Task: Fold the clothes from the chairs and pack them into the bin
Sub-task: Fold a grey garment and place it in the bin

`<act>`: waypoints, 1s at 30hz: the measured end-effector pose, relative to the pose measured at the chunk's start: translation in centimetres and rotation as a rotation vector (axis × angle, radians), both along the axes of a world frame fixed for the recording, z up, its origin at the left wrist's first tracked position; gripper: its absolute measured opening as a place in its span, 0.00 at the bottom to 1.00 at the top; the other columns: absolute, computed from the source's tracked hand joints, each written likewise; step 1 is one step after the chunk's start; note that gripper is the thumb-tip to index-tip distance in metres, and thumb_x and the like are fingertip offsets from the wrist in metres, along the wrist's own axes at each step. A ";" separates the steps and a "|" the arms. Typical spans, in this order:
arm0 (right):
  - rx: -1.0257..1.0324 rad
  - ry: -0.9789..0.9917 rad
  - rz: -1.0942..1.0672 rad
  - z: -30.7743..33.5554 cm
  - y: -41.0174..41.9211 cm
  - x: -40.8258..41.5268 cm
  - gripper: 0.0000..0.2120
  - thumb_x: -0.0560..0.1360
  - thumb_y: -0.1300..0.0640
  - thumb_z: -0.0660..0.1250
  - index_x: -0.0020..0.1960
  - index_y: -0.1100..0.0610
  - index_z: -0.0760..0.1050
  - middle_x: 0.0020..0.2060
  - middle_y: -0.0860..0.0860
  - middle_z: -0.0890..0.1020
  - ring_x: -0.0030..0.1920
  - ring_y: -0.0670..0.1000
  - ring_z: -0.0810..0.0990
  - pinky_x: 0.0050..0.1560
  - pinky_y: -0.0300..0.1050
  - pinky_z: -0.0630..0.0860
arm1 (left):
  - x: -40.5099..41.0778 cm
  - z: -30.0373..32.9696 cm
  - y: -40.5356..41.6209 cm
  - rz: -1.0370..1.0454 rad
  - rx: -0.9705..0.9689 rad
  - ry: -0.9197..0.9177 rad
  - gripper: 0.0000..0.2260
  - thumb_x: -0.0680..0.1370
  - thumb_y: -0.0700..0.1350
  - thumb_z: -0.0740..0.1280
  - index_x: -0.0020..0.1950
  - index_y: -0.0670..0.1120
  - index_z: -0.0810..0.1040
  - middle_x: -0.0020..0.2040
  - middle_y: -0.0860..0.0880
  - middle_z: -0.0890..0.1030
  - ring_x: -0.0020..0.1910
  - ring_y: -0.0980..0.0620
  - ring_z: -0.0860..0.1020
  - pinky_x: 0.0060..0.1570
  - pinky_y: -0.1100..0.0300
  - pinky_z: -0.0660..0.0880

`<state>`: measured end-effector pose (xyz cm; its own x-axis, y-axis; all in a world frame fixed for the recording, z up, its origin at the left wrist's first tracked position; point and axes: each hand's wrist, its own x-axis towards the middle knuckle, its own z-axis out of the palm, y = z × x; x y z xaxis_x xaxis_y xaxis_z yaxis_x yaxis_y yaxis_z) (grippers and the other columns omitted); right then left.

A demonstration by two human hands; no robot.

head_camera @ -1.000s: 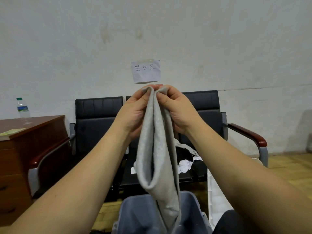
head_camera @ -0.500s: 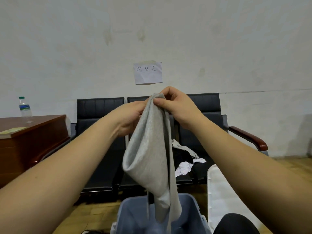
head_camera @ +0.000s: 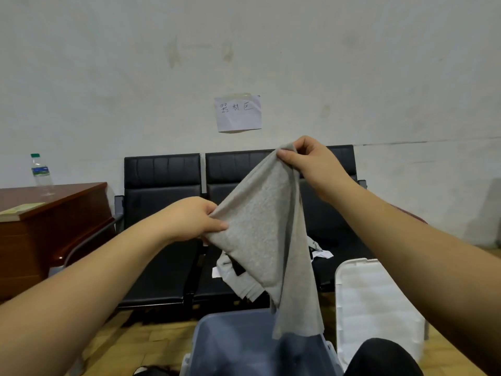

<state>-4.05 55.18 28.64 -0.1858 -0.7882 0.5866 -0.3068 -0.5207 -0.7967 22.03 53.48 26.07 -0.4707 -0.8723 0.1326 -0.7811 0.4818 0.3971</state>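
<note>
Light, limp grey garment [head_camera: 260, 223] drapes between both pinching grips: right hand [head_camera: 311, 164] at twelve o'clock, left hand [head_camera: 189, 221] at nine; probably best held by corners.

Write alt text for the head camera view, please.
Two bare hands hold a grey garment in the air above an open grey bin: the left hand pinches its side, the right hand its top corner. Behind, black chairs hold more clothes.

The black chairs [head_camera: 162, 240] hold white and black clothes [head_camera: 233, 272]; the wooden desk [head_camera: 54, 207] carries 1 water bottle [head_camera: 40, 175].
</note>
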 end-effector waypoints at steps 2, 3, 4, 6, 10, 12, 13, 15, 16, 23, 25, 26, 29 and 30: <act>0.018 -0.009 0.019 -0.5 -0.3 -1.1 0.09 0.76 0.53 0.73 0.42 0.52 0.74 0.40 0.46 0.80 0.42 0.45 0.78 0.45 0.42 0.75 | 1.0 -0.1 -1.1 0.009 -0.009 0.002 0.07 0.78 0.54 0.70 0.46 0.52 0.83 0.40 0.52 0.85 0.41 0.54 0.83 0.45 0.58 0.78; 0.034 -0.018 0.047 -0.7 -0.4 -1.6 0.07 0.76 0.54 0.72 0.44 0.52 0.75 0.41 0.46 0.80 0.43 0.45 0.79 0.47 0.42 0.76 | 1.4 -0.2 -1.7 0.010 0.007 0.085 0.07 0.78 0.54 0.70 0.46 0.52 0.84 0.40 0.51 0.85 0.42 0.53 0.83 0.47 0.57 0.79; 0.073 -0.017 0.079 -1.0 -0.5 -2.3 0.05 0.77 0.54 0.71 0.48 0.52 0.76 0.44 0.47 0.81 0.45 0.46 0.80 0.49 0.41 0.76 | 1.6 -0.2 -2.2 0.010 0.037 0.216 0.06 0.77 0.52 0.71 0.46 0.51 0.85 0.41 0.50 0.85 0.43 0.52 0.83 0.48 0.56 0.79; 0.190 0.036 0.124 -1.7 -0.8 -3.7 0.11 0.78 0.53 0.70 0.60 0.49 0.76 0.53 0.49 0.81 0.53 0.48 0.81 0.54 0.42 0.76 | 1.5 -0.4 -3.1 0.018 0.113 0.511 0.05 0.77 0.46 0.72 0.48 0.46 0.84 0.41 0.49 0.84 0.44 0.52 0.81 0.46 0.60 0.78; 0.407 0.424 0.007 -3.5 -1.4 -5.8 0.08 0.78 0.48 0.69 0.56 0.49 0.80 0.47 0.47 0.82 0.49 0.49 0.79 0.51 0.44 0.76 | 0.2 -1.4 -5.5 0.026 0.232 0.856 0.03 0.79 0.38 0.68 0.46 0.45 0.80 0.39 0.51 0.81 0.43 0.53 0.78 0.44 0.61 0.75; 0.446 0.612 -0.072 -4.4 -1.9 -6.0 0.11 0.77 0.45 0.69 0.49 0.52 0.80 0.41 0.48 0.80 0.43 0.49 0.76 0.47 0.45 0.74 | -0.7 -2.5 -6.9 0.018 0.220 0.874 0.04 0.80 0.39 0.67 0.46 0.46 0.78 0.42 0.50 0.80 0.45 0.51 0.78 0.45 0.60 0.74; 0.457 0.636 -0.084 -4.7 -2.3 -6.0 0.13 0.77 0.44 0.69 0.49 0.54 0.80 0.40 0.49 0.80 0.42 0.49 0.75 0.45 0.45 0.73 | -1.1 -3.0 -7.5 0.013 0.211 0.868 0.05 0.80 0.39 0.67 0.46 0.47 0.77 0.42 0.49 0.80 0.45 0.51 0.78 0.46 0.59 0.74; 0.469 0.647 -0.099 -5.1 -3.2 -5.9 0.15 0.77 0.45 0.69 0.51 0.58 0.78 0.41 0.52 0.79 0.41 0.50 0.74 0.42 0.44 0.72 | -1.5 -3.6 -8.4 -0.002 0.212 0.870 0.06 0.81 0.39 0.66 0.45 0.47 0.76 0.42 0.49 0.79 0.44 0.52 0.77 0.47 0.58 0.74; 0.470 0.646 -0.110 -5.2 -3.6 -5.8 0.15 0.77 0.45 0.69 0.51 0.58 0.78 0.43 0.53 0.80 0.42 0.50 0.74 0.43 0.45 0.72 | -1.5 -3.6 -8.7 -0.005 0.211 0.857 0.06 0.81 0.39 0.66 0.45 0.47 0.76 0.43 0.50 0.79 0.43 0.53 0.78 0.46 0.59 0.75; 0.284 0.598 -0.235 -3.8 -7.1 -5.7 0.09 0.78 0.47 0.68 0.50 0.53 0.78 0.42 0.46 0.79 0.42 0.45 0.74 0.40 0.40 0.70 | -0.8 -1.3 -12.2 0.015 0.071 0.624 0.02 0.81 0.43 0.67 0.48 0.49 0.77 0.45 0.51 0.79 0.46 0.54 0.77 0.51 0.58 0.74; 0.223 0.559 -0.252 -2.8 -8.1 -5.6 0.07 0.79 0.48 0.66 0.50 0.52 0.77 0.41 0.45 0.78 0.40 0.43 0.73 0.39 0.40 0.68 | -1.0 0.2 -13.4 0.035 -0.004 0.591 0.01 0.81 0.43 0.67 0.49 0.49 0.78 0.45 0.51 0.80 0.45 0.55 0.77 0.51 0.59 0.74; 0.196 0.518 -0.254 -2.3 -8.6 -5.5 0.07 0.80 0.49 0.66 0.50 0.51 0.77 0.40 0.44 0.78 0.39 0.43 0.73 0.39 0.40 0.68 | -1.1 1.0 -13.8 0.044 -0.031 0.610 0.02 0.81 0.42 0.67 0.48 0.49 0.78 0.44 0.51 0.80 0.43 0.56 0.77 0.48 0.61 0.74; 0.111 0.379 -0.268 -0.5 -10.3 -5.4 0.06 0.81 0.50 0.64 0.51 0.51 0.77 0.38 0.43 0.77 0.36 0.42 0.72 0.39 0.41 0.67 | -1.7 3.8 -15.2 0.041 -0.127 0.754 0.09 0.81 0.39 0.67 0.43 0.50 0.75 0.39 0.50 0.77 0.33 0.60 0.76 0.37 0.66 0.74; 0.077 0.329 -0.263 0.0 -10.9 -5.3 0.06 0.81 0.50 0.63 0.50 0.51 0.77 0.37 0.43 0.77 0.35 0.42 0.71 0.39 0.41 0.67 | -1.8 4.5 -15.6 0.049 -0.166 0.779 0.09 0.81 0.39 0.67 0.43 0.51 0.75 0.39 0.50 0.77 0.31 0.60 0.75 0.34 0.66 0.73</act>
